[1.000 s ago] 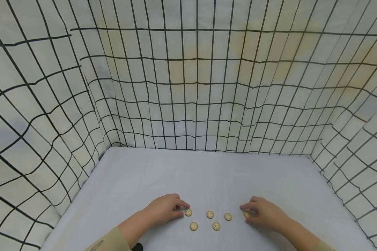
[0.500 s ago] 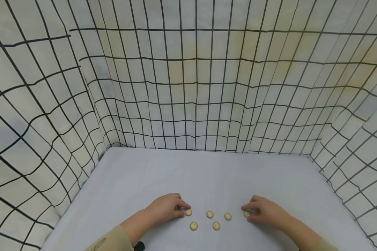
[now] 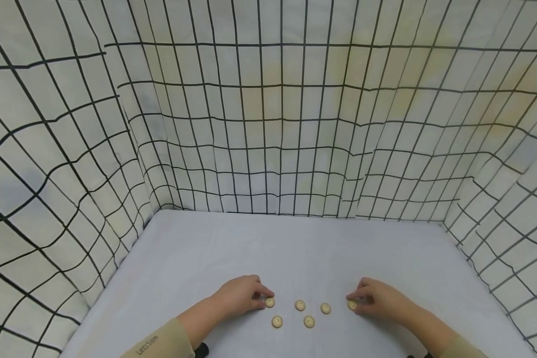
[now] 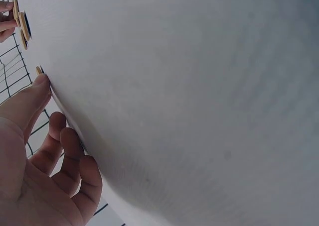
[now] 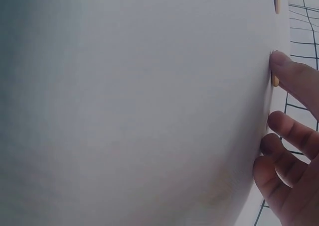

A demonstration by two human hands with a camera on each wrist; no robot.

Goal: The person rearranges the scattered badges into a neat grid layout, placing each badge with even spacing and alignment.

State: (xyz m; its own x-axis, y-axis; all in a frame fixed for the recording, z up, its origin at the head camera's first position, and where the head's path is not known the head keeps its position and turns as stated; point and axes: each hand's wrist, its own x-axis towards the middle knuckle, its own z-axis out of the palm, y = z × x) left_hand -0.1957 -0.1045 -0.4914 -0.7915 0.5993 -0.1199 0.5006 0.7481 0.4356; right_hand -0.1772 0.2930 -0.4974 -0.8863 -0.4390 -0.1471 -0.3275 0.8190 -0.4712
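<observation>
Low in the frame, my left hand (image 3: 240, 297) touched the leftmost button (image 3: 270, 302) with a loose grip; my right hand (image 3: 378, 299) pinched the rightmost button (image 3: 352, 305). Four buttons (image 3: 300, 305) lay between on the table (image 3: 295, 248), fenced by checked cloth (image 3: 268, 124).

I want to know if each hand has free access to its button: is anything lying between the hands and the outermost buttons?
Nothing visible does. The left hand already touches the leftmost button, and the right hand touches the rightmost button. The other four buttons lie apart between them on the white table.
</observation>
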